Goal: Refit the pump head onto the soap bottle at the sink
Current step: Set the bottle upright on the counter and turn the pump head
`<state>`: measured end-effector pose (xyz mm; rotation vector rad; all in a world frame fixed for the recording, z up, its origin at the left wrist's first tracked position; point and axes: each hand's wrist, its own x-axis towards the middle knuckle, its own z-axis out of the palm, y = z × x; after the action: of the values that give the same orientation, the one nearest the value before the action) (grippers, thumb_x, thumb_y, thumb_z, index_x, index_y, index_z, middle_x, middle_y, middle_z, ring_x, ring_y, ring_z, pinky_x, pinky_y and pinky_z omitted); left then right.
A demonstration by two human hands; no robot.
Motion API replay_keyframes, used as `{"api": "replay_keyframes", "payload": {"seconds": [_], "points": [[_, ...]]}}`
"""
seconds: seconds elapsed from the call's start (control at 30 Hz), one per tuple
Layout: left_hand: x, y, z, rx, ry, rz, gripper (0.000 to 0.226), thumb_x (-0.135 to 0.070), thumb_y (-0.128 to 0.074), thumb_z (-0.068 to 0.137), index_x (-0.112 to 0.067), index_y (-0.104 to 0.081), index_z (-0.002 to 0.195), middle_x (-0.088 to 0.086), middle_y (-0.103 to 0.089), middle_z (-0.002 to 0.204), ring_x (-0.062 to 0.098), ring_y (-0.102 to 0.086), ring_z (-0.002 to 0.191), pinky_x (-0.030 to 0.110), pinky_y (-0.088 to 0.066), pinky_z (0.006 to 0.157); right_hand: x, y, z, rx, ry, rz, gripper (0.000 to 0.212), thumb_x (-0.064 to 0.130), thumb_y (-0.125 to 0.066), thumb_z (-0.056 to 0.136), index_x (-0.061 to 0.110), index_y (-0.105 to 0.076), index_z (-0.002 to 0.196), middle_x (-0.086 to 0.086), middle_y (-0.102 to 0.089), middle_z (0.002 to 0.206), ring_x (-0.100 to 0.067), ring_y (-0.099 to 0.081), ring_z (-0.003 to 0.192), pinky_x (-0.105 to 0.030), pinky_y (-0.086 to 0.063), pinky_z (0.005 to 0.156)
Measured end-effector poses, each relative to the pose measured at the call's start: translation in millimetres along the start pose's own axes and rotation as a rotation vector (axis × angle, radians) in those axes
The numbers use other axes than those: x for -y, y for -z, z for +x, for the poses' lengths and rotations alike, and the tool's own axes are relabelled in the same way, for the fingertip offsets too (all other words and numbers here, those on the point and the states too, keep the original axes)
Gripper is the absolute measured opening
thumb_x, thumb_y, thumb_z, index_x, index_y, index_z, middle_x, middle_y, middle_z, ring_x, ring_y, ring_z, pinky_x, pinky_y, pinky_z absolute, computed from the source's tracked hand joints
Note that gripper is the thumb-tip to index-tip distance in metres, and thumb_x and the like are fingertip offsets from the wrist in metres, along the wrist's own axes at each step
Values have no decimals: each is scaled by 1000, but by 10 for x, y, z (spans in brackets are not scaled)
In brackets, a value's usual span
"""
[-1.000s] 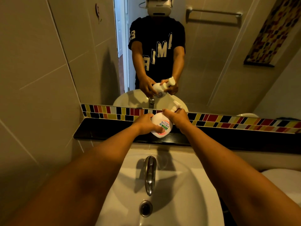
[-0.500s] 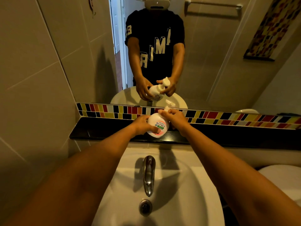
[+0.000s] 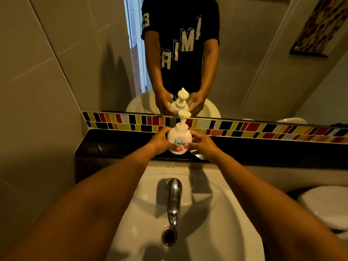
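Black ledge [image 3: 116, 146] bears upright white soap bottle [image 3: 179, 140], pump head [image 3: 184, 114] fitted.

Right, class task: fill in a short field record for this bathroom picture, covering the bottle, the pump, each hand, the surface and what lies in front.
bottle: soap bottle, upright, white with a pink and green label
pump: pump head seated on the bottle neck
left hand: left hand wrapped round the bottle's left side
right hand: right hand against the bottle's right side
surface: black ledge below the coloured tile strip
in front: white sink with chrome tap
behind: mirror
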<state>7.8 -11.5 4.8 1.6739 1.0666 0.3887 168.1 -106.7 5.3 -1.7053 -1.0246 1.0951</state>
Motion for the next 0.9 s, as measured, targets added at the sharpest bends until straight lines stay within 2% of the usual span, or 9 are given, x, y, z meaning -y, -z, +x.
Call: {"api": "replay_keyframes", "payload": {"seconds": [0.13,0.3,0.53,0.7,0.77,0.9], "points": [[61,-39,86,11,-9,-17,74,-7,-84,70,-15,-50,135,11,-60,135,30,-56,124,52,-48,103,-63,20,94,-35,5,-2,65,3,-73,82,23,-52,140,-11,-64,130,-31,-60,119,-51,-52,97],[115,-57,210,-4,4,-33,75,-7,-86,67,-16,-52,133,10,-62,133,30,-58,123,52,-48,103,-109,30,175,-54,46,28,65,-1,-72,82,22,-52,140,-9,-62,134,-26,-58,120,-43,-53,97],[166,-78,256,-25,-19,-24,76,-7,-85,68,-18,-51,136,7,-62,133,28,-58,122,48,-49,103,-173,40,211,-73,50,-1,65,3,-75,80,23,-54,138,-9,-65,130,-27,-60,120,-46,-53,98],[151,-63,249,-13,-24,-13,75,-5,-83,70,-16,-50,136,9,-61,134,27,-56,123,44,-48,103,-84,128,224,-17,49,-87,61,5,-75,80,20,-56,137,-7,-64,133,-25,-59,123,-52,-49,103],[163,-61,253,-9,-22,-20,74,-5,-84,70,-17,-51,135,8,-61,134,27,-56,123,46,-48,104,39,183,199,-4,60,-75,71,9,-78,78,21,-50,142,-5,-60,138,-24,-57,126,-47,-49,103],[180,-56,265,-8,-23,-15,70,-7,-85,68,-20,-54,130,6,-63,128,27,-59,120,46,-50,101,370,234,92,-39,209,-65,76,12,-78,80,23,-43,146,0,-56,136,-14,-55,120,-25,-50,93]]}}
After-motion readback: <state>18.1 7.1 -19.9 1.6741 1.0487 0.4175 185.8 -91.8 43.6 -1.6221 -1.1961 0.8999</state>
